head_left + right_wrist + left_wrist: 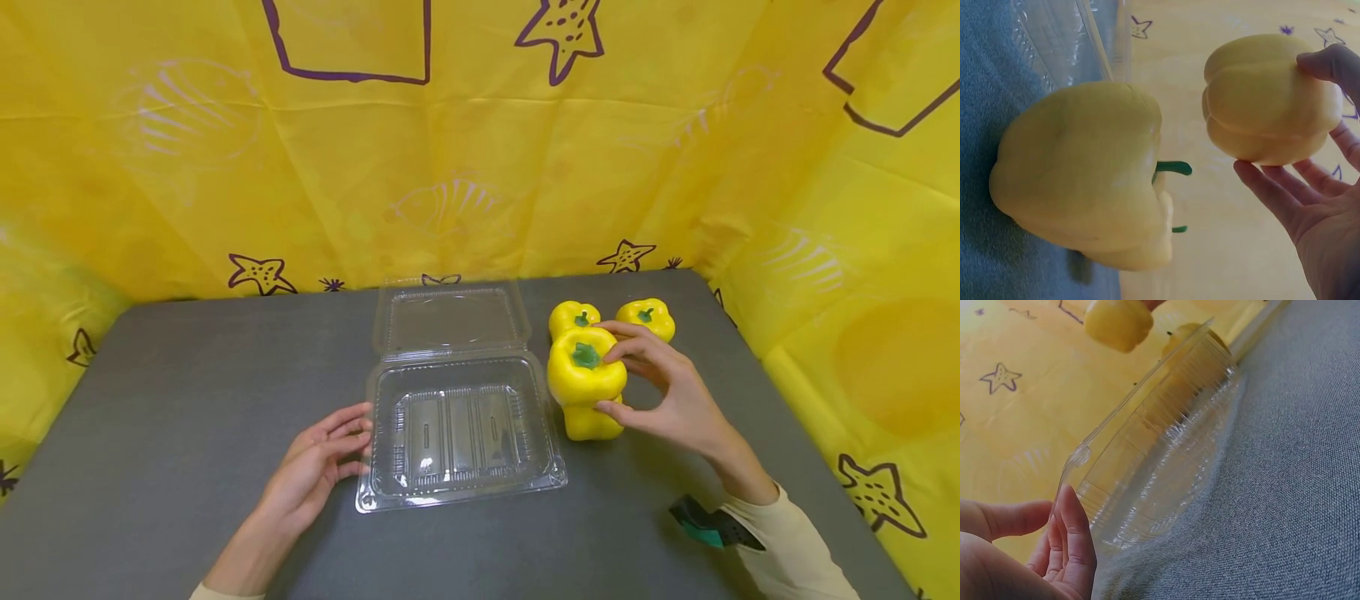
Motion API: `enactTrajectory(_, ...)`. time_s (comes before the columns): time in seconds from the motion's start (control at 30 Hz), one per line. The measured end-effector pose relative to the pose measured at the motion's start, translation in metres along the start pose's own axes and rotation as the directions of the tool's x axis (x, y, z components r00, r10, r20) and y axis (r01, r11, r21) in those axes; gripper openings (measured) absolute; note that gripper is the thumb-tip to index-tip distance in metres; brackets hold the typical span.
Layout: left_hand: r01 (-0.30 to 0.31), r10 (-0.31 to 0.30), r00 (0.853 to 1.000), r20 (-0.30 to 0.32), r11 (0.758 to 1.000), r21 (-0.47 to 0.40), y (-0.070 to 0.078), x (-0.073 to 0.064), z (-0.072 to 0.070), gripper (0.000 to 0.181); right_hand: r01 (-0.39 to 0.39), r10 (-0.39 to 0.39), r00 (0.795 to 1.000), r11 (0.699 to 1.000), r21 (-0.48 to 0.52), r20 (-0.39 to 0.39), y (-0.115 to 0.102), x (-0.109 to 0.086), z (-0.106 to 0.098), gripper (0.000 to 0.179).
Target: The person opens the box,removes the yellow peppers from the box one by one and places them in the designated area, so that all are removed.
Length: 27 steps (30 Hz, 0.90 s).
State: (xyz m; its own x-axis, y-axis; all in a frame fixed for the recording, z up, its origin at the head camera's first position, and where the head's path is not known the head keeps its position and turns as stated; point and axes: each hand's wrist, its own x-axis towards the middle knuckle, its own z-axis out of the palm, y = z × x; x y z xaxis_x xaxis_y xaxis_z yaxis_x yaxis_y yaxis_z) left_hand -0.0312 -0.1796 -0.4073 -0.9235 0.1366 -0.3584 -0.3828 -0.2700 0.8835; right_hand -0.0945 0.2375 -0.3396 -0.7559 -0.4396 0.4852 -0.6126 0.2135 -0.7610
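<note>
My right hand (pixel 667 396) holds a yellow bell pepper (pixel 581 383) with a green stem between thumb and fingertips. In the right wrist view this held pepper (pixel 1266 100) is raised well off the table. Just under it in the head view stands another yellow bell pepper (pixel 592 425), partly hidden. A clear plastic clamshell container (pixel 461 433) lies with its lid (pixel 453 321) folded back toward the wall. At its left side, my left hand (pixel 318 467) pinches the rim between thumb and fingers, as the left wrist view shows along the container's edge (pixel 1075 459).
Two more yellow bell peppers stand behind, a left one (pixel 572 315) and a right one (pixel 651 315), close to the back edge of the dark grey table (pixel 187 417). Yellow patterned cloth (pixel 480 150) hangs along the back and sides.
</note>
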Motion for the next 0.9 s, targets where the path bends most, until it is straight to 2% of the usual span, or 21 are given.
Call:
enactTrajectory(0.27,-0.003,0.003,1.0,0.002,1.0,0.001,0.001,0.0,0.0,0.04,0.032,-0.03,0.999,0.994,0.106,-0.021,0.001,-0.004,-0.011,0.055)
enactTrajectory(0.47,0.004,-0.004,1.0,0.004,1.0,0.002,0.0,0.0,0.0,0.042,-0.024,0.027,0.999,0.996,0.087,-0.029,0.004,-0.012,-0.019,0.053)
enactTrajectory(0.67,0.001,-0.001,1.0,0.004,1.0,0.001,-0.002,0.0,-0.001,0.043,-0.001,0.007,0.999,0.99,0.143,-0.041,0.01,-0.015,-0.027,0.052)
enactTrajectory(0.9,-0.005,0.005,1.0,0.0,1.0,-0.016,-0.001,0.0,0.0,0.041,-0.085,0.092,0.994,0.99,0.112,-0.06,0.013,-0.023,-0.039,0.049)
